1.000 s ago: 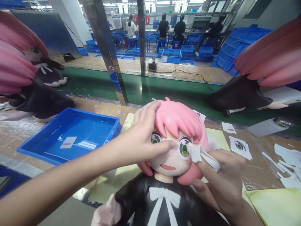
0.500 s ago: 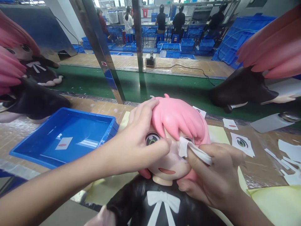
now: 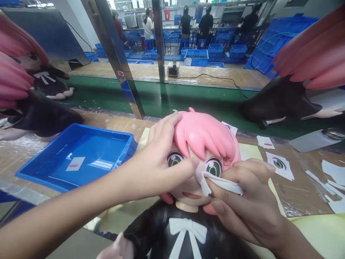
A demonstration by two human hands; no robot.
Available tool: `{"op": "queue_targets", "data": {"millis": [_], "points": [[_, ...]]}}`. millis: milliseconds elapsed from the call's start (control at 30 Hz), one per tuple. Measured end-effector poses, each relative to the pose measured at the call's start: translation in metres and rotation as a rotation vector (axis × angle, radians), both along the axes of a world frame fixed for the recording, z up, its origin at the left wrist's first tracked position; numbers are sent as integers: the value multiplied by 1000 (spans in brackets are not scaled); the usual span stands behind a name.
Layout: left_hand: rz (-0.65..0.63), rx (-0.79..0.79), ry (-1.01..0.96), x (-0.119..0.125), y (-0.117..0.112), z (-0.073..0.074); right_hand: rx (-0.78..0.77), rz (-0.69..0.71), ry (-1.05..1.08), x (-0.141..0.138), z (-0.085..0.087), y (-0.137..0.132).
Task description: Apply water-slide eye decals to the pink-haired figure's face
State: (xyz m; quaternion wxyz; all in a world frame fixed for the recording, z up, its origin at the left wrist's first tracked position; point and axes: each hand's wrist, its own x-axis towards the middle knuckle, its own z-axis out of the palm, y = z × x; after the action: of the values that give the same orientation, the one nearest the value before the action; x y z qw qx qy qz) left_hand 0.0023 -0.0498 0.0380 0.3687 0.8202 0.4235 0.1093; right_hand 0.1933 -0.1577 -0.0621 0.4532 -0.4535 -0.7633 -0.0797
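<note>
A large doll figure (image 3: pixel 205 131) with pink hair, green eyes and a black dress with a white bow lies face up in front of me. My left hand (image 3: pixel 161 158) grips the left side of its head, thumb across the nose. In my right hand (image 3: pixel 248 201) is a folded white cloth (image 3: pixel 223 184), pinched between the fingers and pressed to the cheek below the right-side eye (image 3: pixel 214 167). Both eyes and the open red mouth (image 3: pixel 191 195) show. Part of the left-side eye is behind my thumb.
A blue tray (image 3: pixel 129 144) of water with a mouth decal (image 3: pixel 75 164) stands at left. Eye decal paper (image 3: pixel 280 165) and white scraps (image 3: pixel 334 172) lie at right. More pink-haired figures (image 3: pixel 45 75) stand at both sides. A metal post (image 3: pixel 115 61) rises behind the tray. People sit far back.
My right hand has moved the cloth down from the right-side eye to the cheek, so that eye now shows. My left hand stays on the head.
</note>
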Motion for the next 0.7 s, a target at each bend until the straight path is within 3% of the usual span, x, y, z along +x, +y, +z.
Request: {"op": "queue_targets", "data": {"millis": [200,300,400,533,700], "points": [[-34,29,-9,-5,2,-5,-18,167,90,11,0,-10],[-34,39,-2,-5,2,-6,13,22,97,7,0,-14],[-27,48,-23,-5,2,-6,72,-156,-37,-3,-7,-13],[-9,-10,-79,-6,2,-6,38,-267,-122,-15,-16,-9],[19,-61,-102,-10,0,-9,0,-358,-269,-16,-12,-11]]}}
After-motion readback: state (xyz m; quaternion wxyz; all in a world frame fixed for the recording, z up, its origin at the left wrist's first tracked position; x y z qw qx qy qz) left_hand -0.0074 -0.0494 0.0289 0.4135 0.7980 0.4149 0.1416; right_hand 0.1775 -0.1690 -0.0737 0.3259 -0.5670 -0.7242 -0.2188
